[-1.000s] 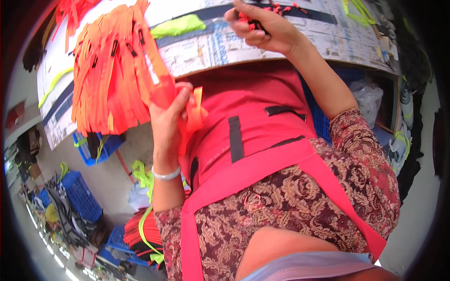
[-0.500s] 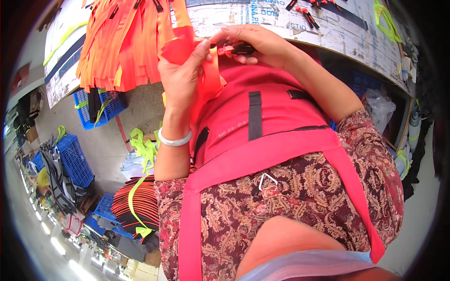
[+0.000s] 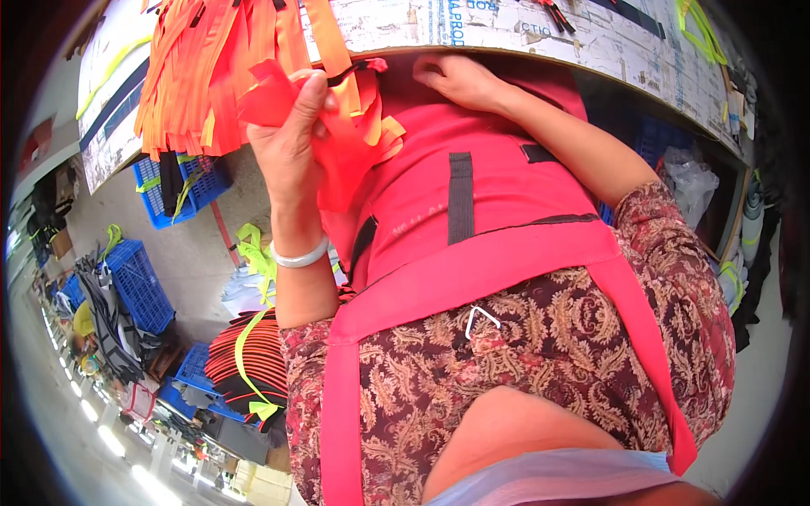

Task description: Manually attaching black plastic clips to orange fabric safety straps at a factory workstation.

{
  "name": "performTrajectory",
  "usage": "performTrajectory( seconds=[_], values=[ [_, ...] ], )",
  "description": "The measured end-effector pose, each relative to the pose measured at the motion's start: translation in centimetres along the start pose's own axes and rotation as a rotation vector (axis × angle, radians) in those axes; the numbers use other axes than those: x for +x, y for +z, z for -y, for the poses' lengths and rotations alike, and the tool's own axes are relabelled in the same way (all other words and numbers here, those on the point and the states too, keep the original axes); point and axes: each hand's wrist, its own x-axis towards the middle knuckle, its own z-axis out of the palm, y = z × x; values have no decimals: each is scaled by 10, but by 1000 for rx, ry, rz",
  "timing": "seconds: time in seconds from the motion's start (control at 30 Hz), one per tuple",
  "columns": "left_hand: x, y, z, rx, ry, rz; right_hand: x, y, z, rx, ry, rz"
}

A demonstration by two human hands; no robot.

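Note:
My left hand is closed on a bunch of bright orange fabric strips, thumb up, just off the table's near edge. The strips hang down against my red apron. Close to the thumb, a small black piece with orange at its end shows at the top of the strips. My right hand is beside the table edge, in front of the apron. Its fingers are curled and partly hidden, and what they hold, if anything, does not show.
A thick row of orange strips drapes over the edge of the white, scuffed table. Small black-and-orange pieces lie on the tabletop. Blue crates stand at the left, near a stack of black-and-orange pieces.
My right hand has left the black-and-orange pieces it was handling and drawn down toward the apron, fingers curling. My left hand has moved left and slightly down with the orange strips.

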Motion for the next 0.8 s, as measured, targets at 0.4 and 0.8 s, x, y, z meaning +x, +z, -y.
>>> performTrajectory(
  seconds=[0.4, 0.8],
  values=[
    [2, -8, 11, 0, 40, -6, -5, 0, 4, -513, 14, 156],
    [7, -6, 23, -66, 38, 32, 51, 33, -27, -565, -495, -440]
  ],
)
